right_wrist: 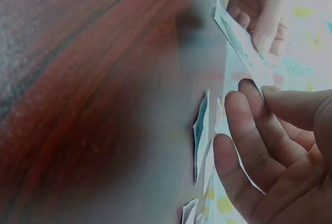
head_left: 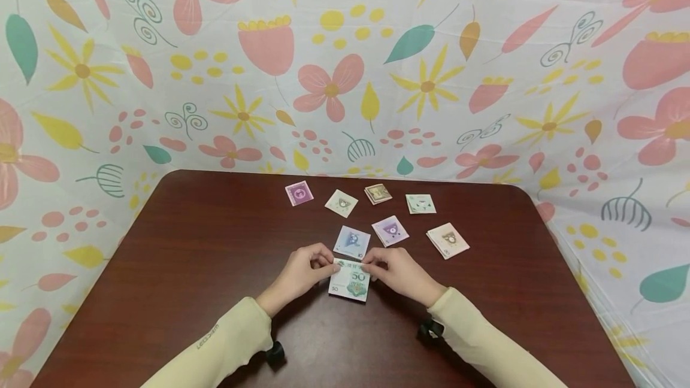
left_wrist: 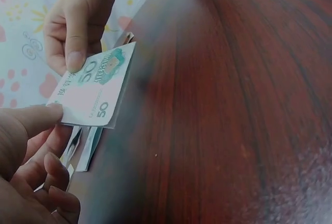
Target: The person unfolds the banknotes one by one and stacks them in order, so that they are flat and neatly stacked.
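A small folded banknote [head_left: 345, 286], white and green and printed 50, is held by both hands at its far edge. My left hand [head_left: 299, 269] pinches its left corner between thumb and fingers. The right hand [head_left: 405, 273] pinches the opposite corner the same way. In the left wrist view the note [left_wrist: 85, 97] shows its printed face, the thumbs lying on top. From the right wrist view the note [right_wrist: 241, 45] appears nearly edge-on, raised off the table there. Just beyond it lies a blue folded note [head_left: 353, 241], close to the fingertips.
Other folded notes lie on the dark wooden table [head_left: 188, 292]: a purple one [head_left: 390, 230], a brownish one [head_left: 448, 240], a green one [head_left: 421, 203], a tan one [head_left: 378, 194], a pale one [head_left: 341, 203] and a magenta one [head_left: 299, 193]. A flowered cloth [head_left: 334, 29] hangs behind.
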`<state>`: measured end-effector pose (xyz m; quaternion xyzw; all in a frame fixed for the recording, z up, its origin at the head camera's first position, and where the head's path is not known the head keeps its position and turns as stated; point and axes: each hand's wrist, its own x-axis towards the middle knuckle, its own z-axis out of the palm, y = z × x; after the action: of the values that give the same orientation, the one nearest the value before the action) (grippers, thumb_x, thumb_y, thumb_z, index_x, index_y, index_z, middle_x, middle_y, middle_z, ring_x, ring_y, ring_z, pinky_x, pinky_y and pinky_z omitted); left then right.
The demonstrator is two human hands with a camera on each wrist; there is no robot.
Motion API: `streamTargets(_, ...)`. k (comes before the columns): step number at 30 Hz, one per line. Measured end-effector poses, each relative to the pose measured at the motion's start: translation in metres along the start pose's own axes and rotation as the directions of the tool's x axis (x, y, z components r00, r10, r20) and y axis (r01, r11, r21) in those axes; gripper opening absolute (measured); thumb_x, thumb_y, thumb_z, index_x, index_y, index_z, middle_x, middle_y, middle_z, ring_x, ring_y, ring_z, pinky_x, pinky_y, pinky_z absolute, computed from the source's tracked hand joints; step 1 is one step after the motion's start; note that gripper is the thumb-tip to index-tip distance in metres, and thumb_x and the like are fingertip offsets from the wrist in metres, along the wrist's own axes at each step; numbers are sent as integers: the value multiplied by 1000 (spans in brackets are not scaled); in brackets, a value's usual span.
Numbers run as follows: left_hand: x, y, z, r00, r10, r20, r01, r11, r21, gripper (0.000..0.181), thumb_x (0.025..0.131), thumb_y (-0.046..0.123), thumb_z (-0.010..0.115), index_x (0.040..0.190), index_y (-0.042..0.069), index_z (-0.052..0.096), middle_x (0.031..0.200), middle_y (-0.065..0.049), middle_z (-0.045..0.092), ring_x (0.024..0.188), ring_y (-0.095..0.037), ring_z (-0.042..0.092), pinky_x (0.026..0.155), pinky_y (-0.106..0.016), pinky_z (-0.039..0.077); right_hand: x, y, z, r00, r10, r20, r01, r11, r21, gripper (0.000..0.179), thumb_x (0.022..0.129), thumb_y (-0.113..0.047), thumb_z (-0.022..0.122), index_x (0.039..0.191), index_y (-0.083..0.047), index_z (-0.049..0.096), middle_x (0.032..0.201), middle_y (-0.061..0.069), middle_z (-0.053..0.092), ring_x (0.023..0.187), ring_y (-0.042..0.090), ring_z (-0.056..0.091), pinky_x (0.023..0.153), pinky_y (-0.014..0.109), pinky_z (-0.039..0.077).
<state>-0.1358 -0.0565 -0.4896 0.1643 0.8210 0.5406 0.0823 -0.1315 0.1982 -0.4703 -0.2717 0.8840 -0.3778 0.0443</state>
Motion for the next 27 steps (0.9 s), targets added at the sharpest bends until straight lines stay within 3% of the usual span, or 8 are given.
streamTargets(10, 1, 0, 4, 999, 25, -47, -22, 998, 50, 10, 89, 11, 82, 85, 10, 73, 77, 2, 71, 62, -6, 57, 55, -23, 47, -1, 1, -2, 999, 33, -19, -33, 999, 25, 7, 101, -19, 71, 98, -13, 72, 78, -7, 73, 62, 0, 58, 60, 24, 51)
streamTargets(14, 1, 0, 5, 996, 30, -82, -26, 999, 46, 4, 89, 13, 83, 88, 10, 80, 82, 1, 76, 67, -5, 61, 61, -23, 50, -1, 2, -2, 999, 34, -23, -32, 998, 54, 5, 100, -17, 71, 103, -13, 70, 77, -2, 73, 59, 10, 62, 55, 24, 50)
streamTargets(19, 1, 1, 6, 990, 56, -131, -50, 998, 46, 5, 88, 12, 84, 91, 9, 83, 88, -1, 79, 79, -5, 65, 73, -23, 52, -1, 1, -2, 999, 28, -25, -26, 997, 76, 7, 100, -14, 71, 106, -14, 70, 78, -6, 73, 62, 19, 67, 60, 25, 52)
streamTargets(24, -1, 3, 7, 989, 57, -133, -52, 998, 41, 15, 88, 8, 83, 101, 8, 76, 79, 2, 75, 64, -5, 55, 60, -21, 44, 0, -1, -3, 999, 39, -26, -36, 995, 90, 5, 99, -13, 73, 103, -13, 71, 81, -10, 74, 64, 20, 68, 62, 25, 54)
streamTargets(27, -3, 4, 7, 988, 68, -138, -61, 996, 59, 16, 88, 9, 83, 96, 12, 70, 75, 7, 71, 61, -4, 51, 58, -21, 41, -1, -2, -3, 999, 39, -31, -36, 995, 92, 4, 99, -15, 73, 102, -12, 71, 82, -9, 74, 64, 20, 68, 62, 25, 54)
